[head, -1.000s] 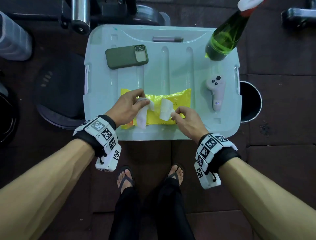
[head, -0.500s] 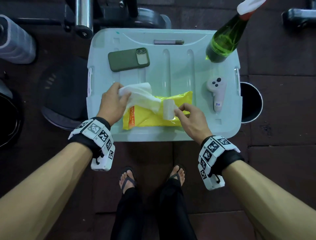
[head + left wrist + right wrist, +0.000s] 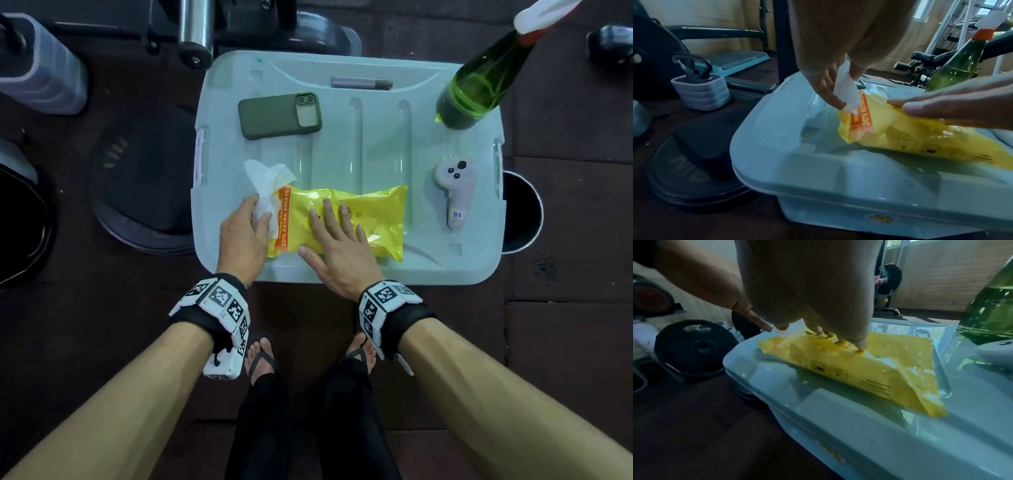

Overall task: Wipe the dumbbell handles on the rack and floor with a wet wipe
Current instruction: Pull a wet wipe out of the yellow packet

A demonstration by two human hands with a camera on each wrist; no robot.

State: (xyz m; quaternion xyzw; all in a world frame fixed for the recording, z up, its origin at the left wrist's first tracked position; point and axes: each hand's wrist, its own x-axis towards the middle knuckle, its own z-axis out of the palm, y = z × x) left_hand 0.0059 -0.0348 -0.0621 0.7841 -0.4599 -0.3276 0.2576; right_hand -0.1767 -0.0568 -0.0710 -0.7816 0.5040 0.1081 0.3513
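Note:
A yellow pack of wet wipes (image 3: 373, 219) (image 3: 910, 134) (image 3: 869, 369) lies on the pale lid of a plastic bin (image 3: 359, 150). My left hand (image 3: 245, 233) pinches a white wet wipe (image 3: 267, 181) (image 3: 845, 87) at the pack's left end; the wipe hangs free of the pack. My right hand (image 3: 337, 246) (image 3: 818, 305) lies flat on top of the pack, fingers straight, pressing it down. No dumbbell handle shows clearly in the head view.
On the lid lie a green phone (image 3: 279, 116), a pen (image 3: 361, 83), a white controller (image 3: 455, 192) and a green spray bottle (image 3: 479, 85). Weight plates (image 3: 144, 178) (image 3: 694, 348) lie on the dark floor to the left, a stacked grey weight (image 3: 701, 91) beyond, a black bin (image 3: 520, 216) to the right.
The wipe has come fully out of the pack in my left hand. My right hand let go of the pack's white flap and now lies flat over the pack.

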